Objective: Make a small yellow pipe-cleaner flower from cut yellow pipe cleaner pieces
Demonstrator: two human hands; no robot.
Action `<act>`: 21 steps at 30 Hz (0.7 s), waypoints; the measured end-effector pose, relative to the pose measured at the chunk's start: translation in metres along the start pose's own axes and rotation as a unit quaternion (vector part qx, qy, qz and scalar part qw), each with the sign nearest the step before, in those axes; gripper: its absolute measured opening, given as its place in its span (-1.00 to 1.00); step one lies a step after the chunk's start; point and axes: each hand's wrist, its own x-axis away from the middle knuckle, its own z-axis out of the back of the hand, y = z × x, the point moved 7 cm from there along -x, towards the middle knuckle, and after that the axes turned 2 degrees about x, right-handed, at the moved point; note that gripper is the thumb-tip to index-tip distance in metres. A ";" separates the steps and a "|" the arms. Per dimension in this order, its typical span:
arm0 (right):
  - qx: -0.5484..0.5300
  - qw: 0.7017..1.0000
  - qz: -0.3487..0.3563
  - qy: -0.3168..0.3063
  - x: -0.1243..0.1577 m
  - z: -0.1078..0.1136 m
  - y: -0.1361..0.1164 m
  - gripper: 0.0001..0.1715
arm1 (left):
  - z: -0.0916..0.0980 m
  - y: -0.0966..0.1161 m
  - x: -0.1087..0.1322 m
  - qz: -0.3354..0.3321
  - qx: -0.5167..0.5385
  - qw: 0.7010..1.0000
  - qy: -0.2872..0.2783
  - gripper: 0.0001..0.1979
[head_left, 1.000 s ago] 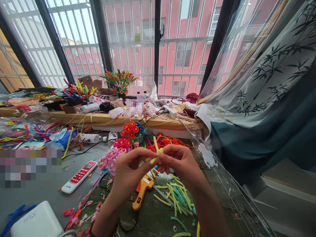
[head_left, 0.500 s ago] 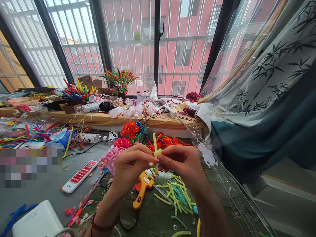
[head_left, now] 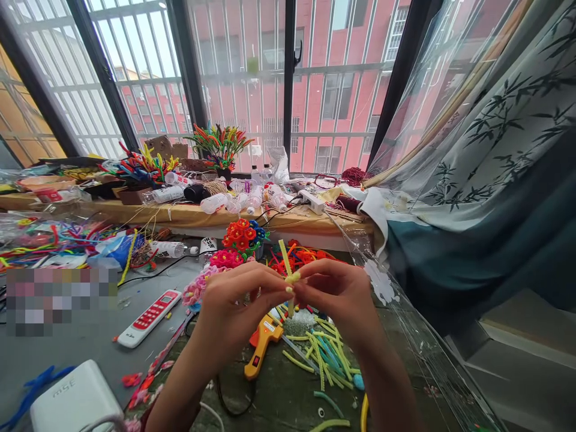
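Both hands meet in front of me around a pale yellow pipe cleaner (head_left: pixel 285 257), bent into a small knot of loops with one end pointing up and one down. My left hand (head_left: pixel 245 297) pinches it from the left, thumb against fingers. From the right, my right hand (head_left: pixel 335 294) grips the same piece between thumb and fingertips, which partly hide the knot. Below them lies an orange glue gun (head_left: pixel 262 347). Beside it is a spread of cut yellow-green pipe cleaner pieces (head_left: pixel 321 354).
Pink flowers (head_left: pixel 200 291) and red flowers (head_left: pixel 242 235) stand behind my left hand. A white and red remote (head_left: pixel 150 318) and a white power adapter (head_left: pixel 76 399) lie on the left. Plastic bottles (head_left: pixel 213 203) crowd the window ledge. A curtain (head_left: pixel 450 264) hangs at right.
The upright end of the pipe cleaner now leans further left. My fingers have shifted on the knot, the left hand's fingertips closing over it. The whole view has moved slightly.
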 end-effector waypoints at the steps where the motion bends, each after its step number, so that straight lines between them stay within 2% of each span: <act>1: -0.004 1.000 -0.010 -0.011 -0.001 0.000 0.003 -0.84 | -0.001 -0.002 -0.001 0.007 0.007 1.000 -0.003 -0.89; 4: -0.008 0.998 -0.039 -0.049 -0.003 0.000 0.009 -0.82 | -0.003 -0.006 -0.004 0.023 0.021 0.999 -0.006 -0.88; 6: -0.010 0.997 -0.053 -0.051 -0.004 0.001 0.012 -0.80 | -0.004 -0.008 -0.005 0.030 0.020 0.999 0.000 -0.87; 9: -0.027 0.998 -0.064 -0.006 -0.004 0.004 0.012 -0.80 | -0.006 -0.012 -0.004 0.044 0.033 0.998 0.024 -0.87; 11: -0.037 0.997 -0.066 0.024 -0.004 0.006 0.011 -0.78 | -0.009 -0.019 -0.003 0.069 0.080 0.994 0.038 -0.88; 14: -0.030 0.996 -0.062 0.053 -0.003 0.009 0.008 -0.77 | -0.020 -0.029 0.001 0.122 0.179 0.976 0.030 -0.94; 16: -0.019 0.996 -0.060 0.067 -0.003 0.011 0.006 -0.78 | -0.026 -0.034 0.002 0.150 0.209 0.966 0.019 -0.95; 18: -0.011 0.995 -0.061 0.078 -0.003 0.012 0.006 -0.80 | -0.028 -0.035 0.002 0.156 0.181 0.971 0.017 -0.92; 21: -0.005 0.994 -0.069 0.082 -0.003 0.013 0.008 -0.81 | -0.023 -0.028 0.000 0.132 0.092 0.987 0.022 -0.89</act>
